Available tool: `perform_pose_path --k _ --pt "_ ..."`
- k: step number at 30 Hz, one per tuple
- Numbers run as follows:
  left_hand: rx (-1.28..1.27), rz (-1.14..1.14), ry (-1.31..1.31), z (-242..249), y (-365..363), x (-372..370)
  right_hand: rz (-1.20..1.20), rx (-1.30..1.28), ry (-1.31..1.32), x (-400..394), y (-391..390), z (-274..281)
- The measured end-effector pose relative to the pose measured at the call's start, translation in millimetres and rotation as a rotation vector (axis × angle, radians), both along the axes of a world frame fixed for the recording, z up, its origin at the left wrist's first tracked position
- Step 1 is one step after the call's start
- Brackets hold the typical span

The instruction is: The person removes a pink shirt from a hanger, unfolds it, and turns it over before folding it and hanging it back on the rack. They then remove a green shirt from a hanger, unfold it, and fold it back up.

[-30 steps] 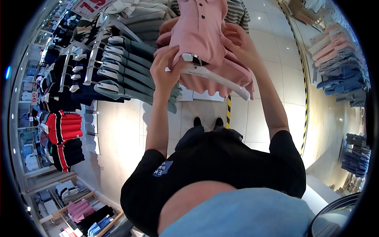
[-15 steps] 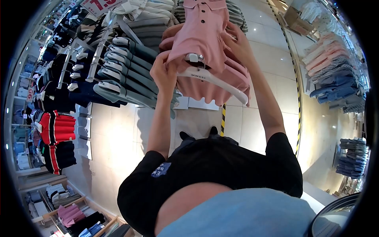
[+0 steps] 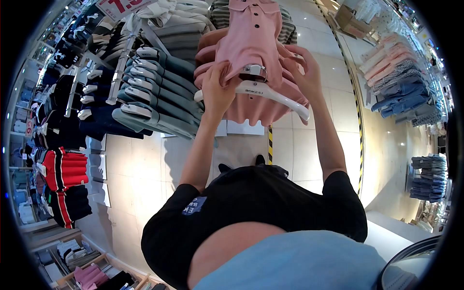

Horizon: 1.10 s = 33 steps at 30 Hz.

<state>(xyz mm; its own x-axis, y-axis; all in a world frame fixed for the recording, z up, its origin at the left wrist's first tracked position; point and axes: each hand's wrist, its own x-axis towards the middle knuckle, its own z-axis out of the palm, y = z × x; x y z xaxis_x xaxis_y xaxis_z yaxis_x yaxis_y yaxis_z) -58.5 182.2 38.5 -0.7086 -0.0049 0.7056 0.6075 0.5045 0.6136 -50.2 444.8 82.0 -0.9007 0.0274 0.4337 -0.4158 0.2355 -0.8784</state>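
Note:
A pink buttoned garment (image 3: 249, 41) lies over a white hanger (image 3: 275, 98) at the front of a row of pink garments. My left hand (image 3: 217, 87) is closed on the pink garment's left edge, beside the hanger's left arm. My right hand (image 3: 304, 70) is at the garment's right side, its fingers raised and apart, with the thumb near the cloth. The hanger's right arm sticks out bare below the cloth.
Green garments (image 3: 159, 96) hang on white hangers to the left, near a metal rail (image 3: 118, 72). Red and black garments (image 3: 65, 169) hang further left. A cardboard box (image 3: 350, 21) and more hanging clothes (image 3: 394, 72) are at the right. Yellow-black tape (image 3: 359, 130) crosses the floor.
My left hand has shifted right along the garment and hanger. The fingers of my right hand have lifted and spread from the cloth. The view has moved slightly.

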Motion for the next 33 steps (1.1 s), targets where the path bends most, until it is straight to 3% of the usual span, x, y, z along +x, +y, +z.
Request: perform_pose_path --k 6,9,15,20,22,26,28,30,33 --pt "-0.038 -0.091 0.293 17 3 -5 -0.066 0.283 0.172 28 -35 17" --pt "-0.013 -0.132 0.233 16 5 -16 -0.117 0.389 0.211 9 -24 0" --pt "0.326 -0.116 0.048 24 2 -23 -0.224 0.198 0.135 15 -29 30" --pt "0.204 -0.127 0.037 11 -5 -22 -0.114 0.339 0.225 15 -28 26" --pt "0.045 -0.166 0.110 14 -6 -12 -0.086 0.235 0.156 14 -30 11" --pt "0.066 -0.179 -0.060 7 -2 10 -0.218 0.068 0.089 44 -39 23" --pt "0.043 -0.108 0.028 -13 -12 15 -0.247 0.003 0.305 52 -38 6" --pt "0.056 -0.013 0.064 -32 -20 25 -0.322 0.213 0.581 57 -25 -26" --pt "0.185 0.040 -0.166 -61 -38 68 -0.260 0.285 0.553 90 -41 -51"
